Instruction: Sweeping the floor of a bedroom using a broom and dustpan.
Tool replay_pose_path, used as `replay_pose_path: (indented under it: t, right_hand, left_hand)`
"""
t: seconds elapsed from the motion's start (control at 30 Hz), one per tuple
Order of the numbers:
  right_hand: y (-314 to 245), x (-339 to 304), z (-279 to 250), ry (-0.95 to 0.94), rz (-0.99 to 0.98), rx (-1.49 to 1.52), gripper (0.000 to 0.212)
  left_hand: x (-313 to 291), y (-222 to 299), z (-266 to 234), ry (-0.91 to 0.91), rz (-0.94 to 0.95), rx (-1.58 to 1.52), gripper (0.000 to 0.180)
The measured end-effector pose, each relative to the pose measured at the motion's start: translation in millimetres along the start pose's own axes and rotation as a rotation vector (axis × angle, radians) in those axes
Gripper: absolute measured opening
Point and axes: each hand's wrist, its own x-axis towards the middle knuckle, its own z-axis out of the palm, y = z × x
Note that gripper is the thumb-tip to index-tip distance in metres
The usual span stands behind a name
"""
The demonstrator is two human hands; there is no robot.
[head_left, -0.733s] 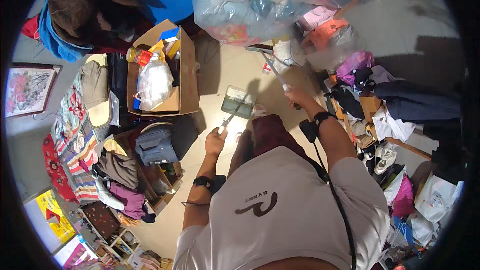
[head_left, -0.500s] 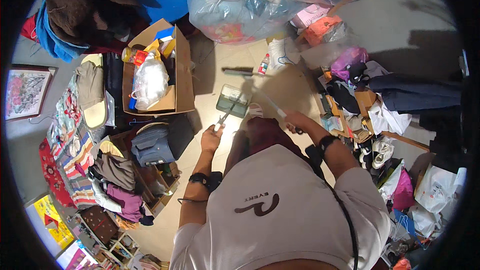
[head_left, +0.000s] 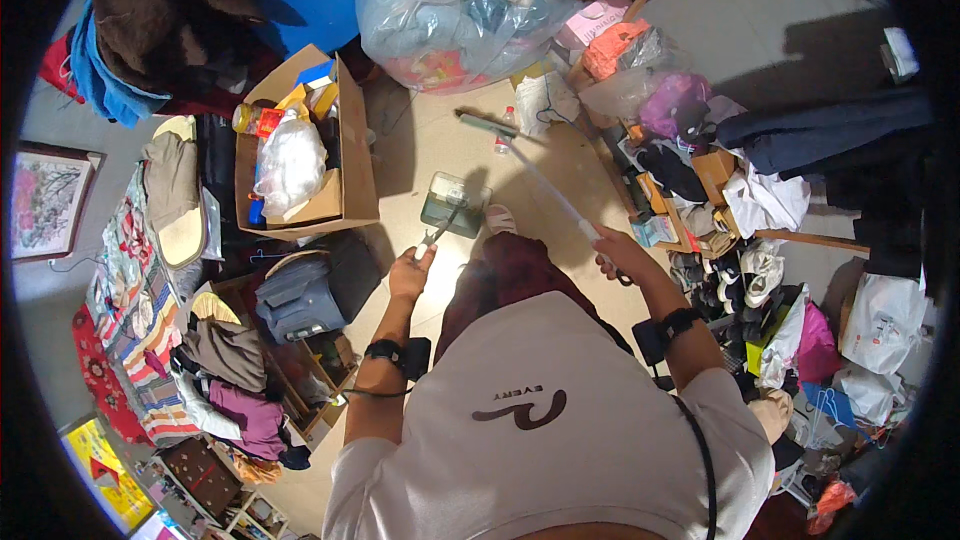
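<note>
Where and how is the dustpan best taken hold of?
Probably by the near end of its handle, coming from the near left: the handle is slim and slants out that way from the wide, boxy pan, while the broom slopes across on the pan's right.

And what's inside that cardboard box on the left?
The cardboard box holds a bulging white plastic bag, a jar and a blue package. Its bottom and whatever lies beneath the bag are covered.

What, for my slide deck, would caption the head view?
Left hand holding dustpan, right hand holding broom, over pale floor.
</note>
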Motion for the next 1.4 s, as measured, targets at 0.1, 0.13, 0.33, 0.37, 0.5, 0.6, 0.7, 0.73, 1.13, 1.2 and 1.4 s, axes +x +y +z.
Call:
replay_pose_path:
  t: [0.1,0.13,0.33,0.37,0.5,0.6,0.7,0.73,1.13,1.2,1.4]
  right_hand:
    - [4,17,9,0.067,-0.089,0.039,0.051]
    - [9,30,11,0.068,-0.093,0.036,0.051]
    - [29,63,51,-0.091,0.05,0.442,0.053]
    - [30,57,61,-0.118,0.023,0.412,0.052]
    - [50,52,73,-0.208,0.029,0.486,0.052]
    - [51,43,75,-0.228,-0.006,0.451,0.053]
    - [32,24,76,-0.159,-0.044,0.251,0.053]
    - [24,24,72,-0.106,-0.071,0.129,0.052]
    - [-36,155,26,0.05,-0.271,-0.562,0.042]
    - [-34,153,19,0.07,-0.226,-0.663,0.041]
    - [-34,80,-25,-0.067,-0.113,-0.791,0.046]
  left_hand:
    - [-4,6,-5,-0.063,-0.064,0.023,0.06]
    - [-4,1,-4,-0.066,-0.059,0.01,0.06]
    - [-7,0,3,-0.037,-0.017,0.03,0.062]
    - [-5,-4,6,-0.02,-0.033,0.027,0.062]
    - [-5,-2,2,-0.044,-0.045,-0.042,0.061]
    - [-13,9,-10,-0.02,0.001,0.025,0.06]
    - [-15,-7,-3,-0.033,-0.053,-0.043,0.059]
    - [-15,-6,-4,-0.054,-0.079,-0.059,0.06]
    - [-25,19,20,0.039,-0.267,-0.282,0.064]
    - [-21,24,31,0.07,-0.275,-0.29,0.062]
    - [-23,37,54,0.225,-0.369,-0.305,0.067]
